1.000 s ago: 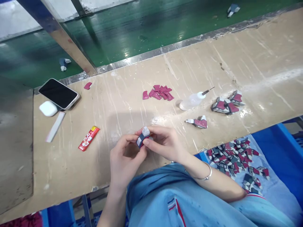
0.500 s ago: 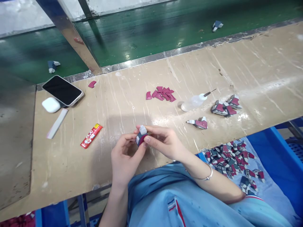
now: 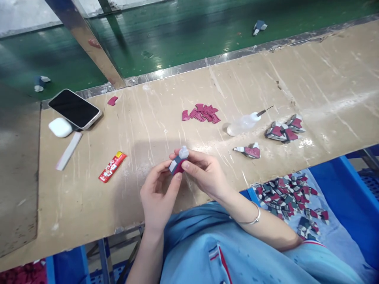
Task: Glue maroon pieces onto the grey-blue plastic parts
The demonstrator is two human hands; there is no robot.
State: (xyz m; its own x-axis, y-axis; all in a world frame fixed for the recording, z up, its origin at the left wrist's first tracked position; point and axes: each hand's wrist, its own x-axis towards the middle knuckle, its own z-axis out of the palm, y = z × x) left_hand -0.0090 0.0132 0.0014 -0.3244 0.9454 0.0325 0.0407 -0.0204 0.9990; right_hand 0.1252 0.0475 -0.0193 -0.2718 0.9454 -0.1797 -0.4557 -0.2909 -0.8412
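Note:
Between my two hands, just above the table near its front edge, is a small plastic part [image 3: 175, 164] in dark blue-grey, light grey and maroon. My left hand [image 3: 158, 193] pinches its left and lower side with thumb and fingers. On the other side my right hand [image 3: 205, 173] grips it, the thumb pressed on the maroon face. A light grey knob sticks up from the part's top. Farther back lies a pile of thin maroon pieces [image 3: 204, 113]. To the right are a translucent bottle [image 3: 242, 124] with a needle tip, one assembled part [image 3: 250, 150] and a cluster of similar parts [image 3: 284, 129].
A phone [image 3: 75, 108], a white case [image 3: 60, 127], a pale strip [image 3: 69, 151] and a red packet [image 3: 112, 167] lie at left. A blue bin [image 3: 340, 197] by my right arm holds many parts. Behind the table runs a green belt [image 3: 177, 43] carrying parts.
The part in my hands has tilted slightly, showing more of its dark and light grey sides. Parts on the green belt have shifted left. Both hands keep their hold.

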